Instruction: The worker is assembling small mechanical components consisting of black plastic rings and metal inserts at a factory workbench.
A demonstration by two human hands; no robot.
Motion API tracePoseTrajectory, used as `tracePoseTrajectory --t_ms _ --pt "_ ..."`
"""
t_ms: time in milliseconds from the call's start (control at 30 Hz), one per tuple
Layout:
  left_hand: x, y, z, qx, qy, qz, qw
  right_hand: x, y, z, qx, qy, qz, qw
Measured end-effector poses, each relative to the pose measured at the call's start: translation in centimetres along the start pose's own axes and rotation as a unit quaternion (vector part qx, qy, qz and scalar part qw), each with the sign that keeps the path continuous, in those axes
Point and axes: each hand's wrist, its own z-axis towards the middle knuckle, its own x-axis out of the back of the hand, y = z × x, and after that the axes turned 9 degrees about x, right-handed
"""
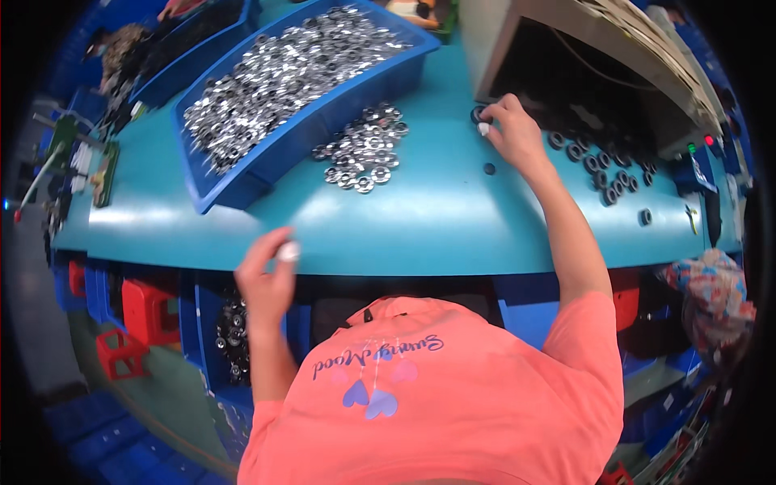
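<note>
My right hand reaches across the table to a black ring, its thumb and fingers pinched at the ring's edge. White shows at that thumb tip, like a small cover. Below it lies a small dark disc. My left hand hovers over the table's near edge with its fingers curled. Motion smears it, and whether anything is in it does not show; a whitish patch is at its fingertips. Between the hands, farther back, lies a loose heap of shiny metal rings.
A large blue bin full of shiny metal parts stands at the back left. Several black rings lie to the right, before a box-like machine with a dark opening. Red stools stand below the turquoise table on the left.
</note>
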Motion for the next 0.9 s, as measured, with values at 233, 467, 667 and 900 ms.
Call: tracePoseTrajectory --t_ms 233,467,667,900 --pt "-11.3 4.4 3.4 0.126 -0.313 -0.444 0.830 2.4 -16.7 -2.3 0.149 -0.066 0.342 0.926" --pt "-10.5 1.1 5.5 0.160 -0.364 -0.574 0.715 -3.3 -10.5 3.2 -0.004 -0.024 0.282 0.959" --pt "-10.8 0.1 5.7 0.179 -0.366 -0.619 0.672 -7.7 -9.3 3.8 0.114 -0.001 0.147 0.983" --pt "-10.7 0.0 5.7 0.183 -0.361 -0.620 0.672 -7.0 -10.0 3.7 0.036 -0.059 0.201 0.977"
